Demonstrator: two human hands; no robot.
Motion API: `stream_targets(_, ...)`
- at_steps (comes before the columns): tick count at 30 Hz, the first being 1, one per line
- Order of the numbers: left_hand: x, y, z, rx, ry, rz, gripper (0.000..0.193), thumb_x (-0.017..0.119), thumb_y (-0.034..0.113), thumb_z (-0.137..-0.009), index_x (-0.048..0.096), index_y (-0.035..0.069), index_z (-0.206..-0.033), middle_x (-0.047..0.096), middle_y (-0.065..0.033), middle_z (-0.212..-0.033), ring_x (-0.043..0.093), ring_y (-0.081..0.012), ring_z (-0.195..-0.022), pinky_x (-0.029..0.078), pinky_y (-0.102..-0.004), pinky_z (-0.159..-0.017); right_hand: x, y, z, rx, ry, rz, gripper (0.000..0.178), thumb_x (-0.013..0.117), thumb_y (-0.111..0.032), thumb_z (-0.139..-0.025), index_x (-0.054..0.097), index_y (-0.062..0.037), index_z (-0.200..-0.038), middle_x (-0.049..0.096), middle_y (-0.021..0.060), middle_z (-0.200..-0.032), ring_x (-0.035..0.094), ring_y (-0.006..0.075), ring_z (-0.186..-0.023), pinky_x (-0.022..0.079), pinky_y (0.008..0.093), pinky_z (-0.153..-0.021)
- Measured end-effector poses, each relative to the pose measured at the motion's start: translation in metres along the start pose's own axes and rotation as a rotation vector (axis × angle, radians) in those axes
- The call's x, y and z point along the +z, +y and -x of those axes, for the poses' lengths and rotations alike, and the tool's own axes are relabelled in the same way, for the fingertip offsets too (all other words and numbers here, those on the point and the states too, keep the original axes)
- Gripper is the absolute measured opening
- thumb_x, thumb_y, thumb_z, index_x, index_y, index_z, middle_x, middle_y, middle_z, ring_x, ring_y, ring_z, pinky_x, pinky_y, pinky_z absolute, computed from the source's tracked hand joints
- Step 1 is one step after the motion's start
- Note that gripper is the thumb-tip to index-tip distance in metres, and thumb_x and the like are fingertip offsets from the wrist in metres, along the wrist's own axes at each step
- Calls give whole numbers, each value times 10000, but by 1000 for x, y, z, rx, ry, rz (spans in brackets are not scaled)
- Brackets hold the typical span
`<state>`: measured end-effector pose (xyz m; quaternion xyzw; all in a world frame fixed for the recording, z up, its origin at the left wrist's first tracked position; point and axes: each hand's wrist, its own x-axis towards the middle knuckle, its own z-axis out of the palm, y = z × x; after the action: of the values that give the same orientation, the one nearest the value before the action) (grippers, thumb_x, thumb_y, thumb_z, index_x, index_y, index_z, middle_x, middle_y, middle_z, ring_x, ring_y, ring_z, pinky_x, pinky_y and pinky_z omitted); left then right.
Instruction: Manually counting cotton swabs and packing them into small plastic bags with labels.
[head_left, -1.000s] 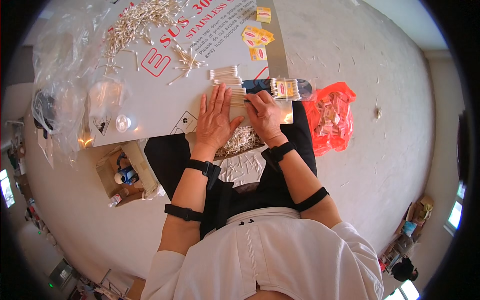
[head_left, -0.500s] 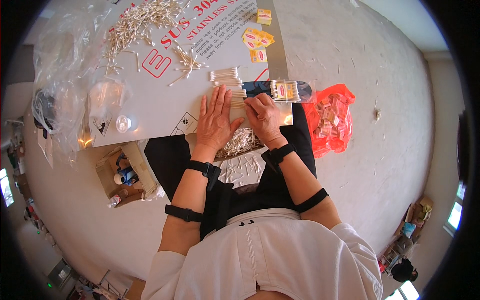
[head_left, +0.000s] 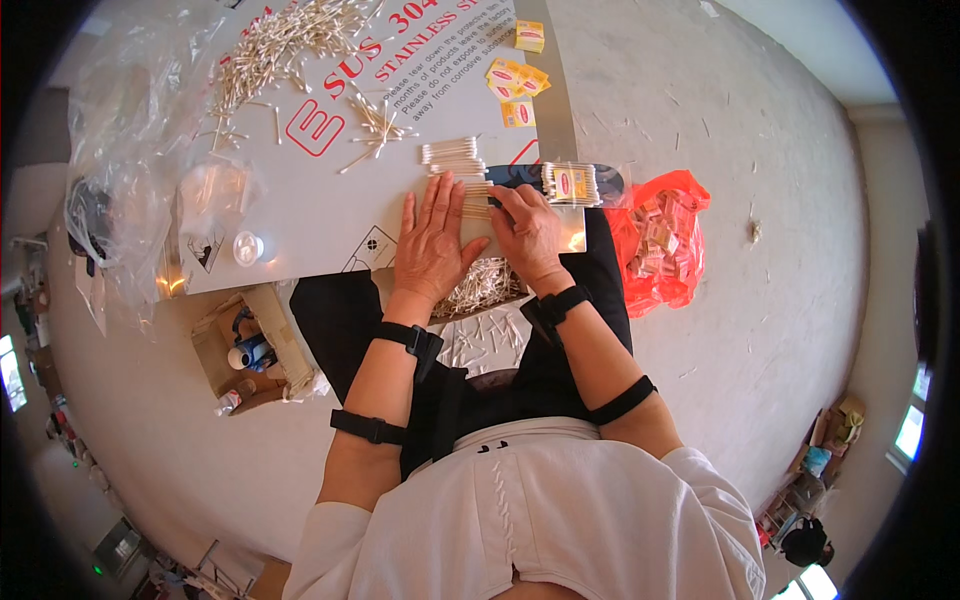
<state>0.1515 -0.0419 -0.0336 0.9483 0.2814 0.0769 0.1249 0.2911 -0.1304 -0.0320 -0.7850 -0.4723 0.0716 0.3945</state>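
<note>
Where swabs (head_left: 476, 190) are flanked by flat, spread left hand (head_left: 431, 240) and curled right hand (head_left: 530, 234), grip unclear, they are judged light, snappable, best pinched mid-shaft.

On the flat silver metal tabletop (head_left: 330, 215), a large heap of white-tipped cotton swabs (head_left: 285, 50) is lying far left; rows of white-tipped swabs (head_left: 452, 156) are lying nearer, rightward. Crumpled clear plastic bags (head_left: 140, 100) are lying left of the heap, yellow paper cards (head_left: 517, 80) far right. A red plastic bag (head_left: 688, 188) is occupying the space right of the tabletop. Nearer, left, an open brown cardboard box (head_left: 213, 345) is holding a blue-and-white container (head_left: 252, 355).
</note>
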Motion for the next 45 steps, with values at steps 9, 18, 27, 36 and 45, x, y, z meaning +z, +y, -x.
stream_targets(9,1,-1,0,-4,1,4,817,578,521,-866,297,52,-1474,251,-105,-1560,208,-243,-1454,138,-491,-1175,1,1,-1,-4,-32,29,214,665,-125,-807,657,-104,-1019,567,78,-788,602,288,-786,485,393,-669)
stream_targets(18,-1,-1,0,-9,-10,25,817,607,487,-857,297,51,-1474,248,-106,-1563,208,-247,-1454,138,-493,-1175,2,-1,-10,46,-47,33,179,656,-128,-815,665,-110,-993,580,81,-769,613,283,-726,487,390,-619)
stream_targets(27,3,-2,2,-7,0,34,833,620,478,-848,280,59,-1482,256,-115,-1558,222,-257,-1449,144,-504,-1170,11,1,-43,-77,34,-19,68,672,-119,-790,677,-95,-853,585,84,-796,620,301,-778,503,403,-650)
stream_targets(36,3,-4,3,15,35,49,834,611,475,-855,263,64,-1492,268,-125,-1550,234,-266,-1443,151,-510,-1165,17,4,-63,-185,-63,44,34,675,-119,-766,656,-93,-779,562,84,-801,604,301,-812,507,410,-672)
stream_targets(45,2,-3,3,12,31,57,840,605,477,-856,251,69,-1498,233,-118,-1564,207,-260,-1451,143,-504,-1169,13,9,-63,-308,-164,119,62,643,-105,-764,615,-73,-719,559,94,-801,607,296,-816,512,410,-679)
